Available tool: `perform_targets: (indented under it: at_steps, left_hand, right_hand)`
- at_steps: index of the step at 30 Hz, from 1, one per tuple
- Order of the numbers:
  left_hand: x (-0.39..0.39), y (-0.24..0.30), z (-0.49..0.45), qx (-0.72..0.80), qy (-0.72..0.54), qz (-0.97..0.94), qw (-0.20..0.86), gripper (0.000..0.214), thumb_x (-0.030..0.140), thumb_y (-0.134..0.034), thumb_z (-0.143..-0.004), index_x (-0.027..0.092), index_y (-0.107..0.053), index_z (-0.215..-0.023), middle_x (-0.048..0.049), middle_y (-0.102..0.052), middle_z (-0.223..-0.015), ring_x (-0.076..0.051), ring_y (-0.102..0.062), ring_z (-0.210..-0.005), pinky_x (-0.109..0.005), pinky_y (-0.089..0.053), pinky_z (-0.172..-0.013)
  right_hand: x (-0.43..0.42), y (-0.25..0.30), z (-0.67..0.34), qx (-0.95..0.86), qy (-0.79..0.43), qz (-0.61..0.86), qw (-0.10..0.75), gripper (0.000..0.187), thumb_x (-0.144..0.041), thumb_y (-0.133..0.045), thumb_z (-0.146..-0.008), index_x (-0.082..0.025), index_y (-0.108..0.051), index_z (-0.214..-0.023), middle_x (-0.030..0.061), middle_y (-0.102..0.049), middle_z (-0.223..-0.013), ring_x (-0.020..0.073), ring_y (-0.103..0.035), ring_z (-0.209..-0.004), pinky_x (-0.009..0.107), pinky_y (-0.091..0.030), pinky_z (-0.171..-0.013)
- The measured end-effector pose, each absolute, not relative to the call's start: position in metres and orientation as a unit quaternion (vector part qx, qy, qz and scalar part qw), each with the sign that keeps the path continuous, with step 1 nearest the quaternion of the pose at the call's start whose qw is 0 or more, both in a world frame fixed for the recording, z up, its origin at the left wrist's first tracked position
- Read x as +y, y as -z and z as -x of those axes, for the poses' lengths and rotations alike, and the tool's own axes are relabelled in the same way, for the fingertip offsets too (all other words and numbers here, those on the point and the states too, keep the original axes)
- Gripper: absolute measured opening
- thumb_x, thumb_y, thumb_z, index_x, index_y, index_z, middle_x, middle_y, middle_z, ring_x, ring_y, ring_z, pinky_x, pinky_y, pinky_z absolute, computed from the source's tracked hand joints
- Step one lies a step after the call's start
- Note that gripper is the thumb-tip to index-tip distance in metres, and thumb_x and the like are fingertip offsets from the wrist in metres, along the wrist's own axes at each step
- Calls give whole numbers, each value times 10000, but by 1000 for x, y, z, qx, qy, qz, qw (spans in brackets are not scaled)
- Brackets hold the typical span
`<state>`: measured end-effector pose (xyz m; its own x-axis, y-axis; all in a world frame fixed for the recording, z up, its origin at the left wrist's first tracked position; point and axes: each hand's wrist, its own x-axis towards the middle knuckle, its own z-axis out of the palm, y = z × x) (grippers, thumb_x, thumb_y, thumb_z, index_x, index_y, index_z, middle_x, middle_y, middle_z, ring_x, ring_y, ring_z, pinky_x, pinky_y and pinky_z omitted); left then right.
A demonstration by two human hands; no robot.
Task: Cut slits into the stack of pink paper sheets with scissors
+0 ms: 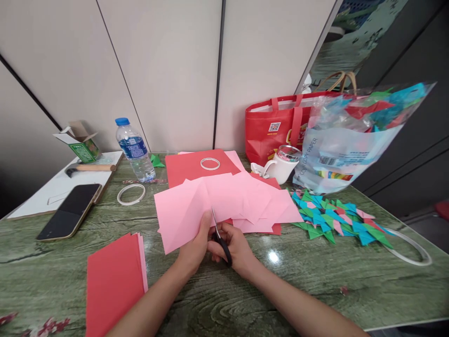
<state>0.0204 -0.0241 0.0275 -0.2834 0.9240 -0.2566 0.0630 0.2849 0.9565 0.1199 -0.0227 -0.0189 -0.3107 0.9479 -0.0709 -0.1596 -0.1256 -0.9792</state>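
Pink paper [182, 206] is raised over the counter [287, 299] in the head view, pinched between the thumb and fingers of the left hand [196, 244], while the right hand [234, 244] grips black-handled scissors [225, 252], one blade showing against it. A plastic bag [326, 150] holds blue, green and red pieces [380, 110]; the bottle [135, 149] holds clear liquid; what the red tote [258, 140] contains, I cannot tell. The paper is plain and faintly creased.

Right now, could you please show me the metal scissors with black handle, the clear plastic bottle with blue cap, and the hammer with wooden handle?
Metal scissors [223, 246], head view: on the black handle.
Plastic bottle [133, 148], head view: on the blue label.
Hammer [94, 167], head view: on the wooden handle.
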Motion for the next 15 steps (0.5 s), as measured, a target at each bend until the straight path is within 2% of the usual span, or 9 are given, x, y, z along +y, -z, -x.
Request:
perform_targets:
  at_steps: [5, 9, 12, 15]
  left_hand:
    - [-24, -28, -20, 654, -448, -387, 471, 388, 545, -490, -683, 178, -616, -672, -57, -652, -603, -192, -610, -538, -284, -497, -514]
    - [-24, -27, -22, 658, -453, -396, 453, 392, 548, -489, -680, 176, -611, -675, -60, -657, -630, -200, -624, -604, -290, -506, -614]
    - [-24, -25, -21, 654, -465, -404, 439, 379, 531, -491, -692, 176, -618, -734, -69, -676, -790, -199, -629, -755, -282, -480, -756]
    - [-20, -20, -16, 666, -490, -386, 408, 407, 515, -542, -664, 169, -626, -862, -81, -642, -993, -209, -577, -950, -300, -396, -903]
  right_hand:
    - [-23, 19, -119, -500, -636, 394, 435, 352, -356, -709, -568, -159, -474, -741, -79, -478, -444, 66, -437, -342, 175, -343, -333]
    - [-23, 18, -118, -489, -645, 401, 429, 364, -372, -711, -561, -154, -467, -720, -83, -467, -422, 61, -423, -311, 174, -339, -322]
    - [-22, 16, -120, -491, -651, 398, 420, 377, -392, -708, -563, -156, -462, -724, -79, -468, -419, 68, -428, -311, 178, -337, -326]
    - [-22, 14, -122, -511, -657, 376, 407, 359, -383, -695, -592, -152, -485, -771, -67, -490, -450, 71, -444, -348, 184, -350, -362]
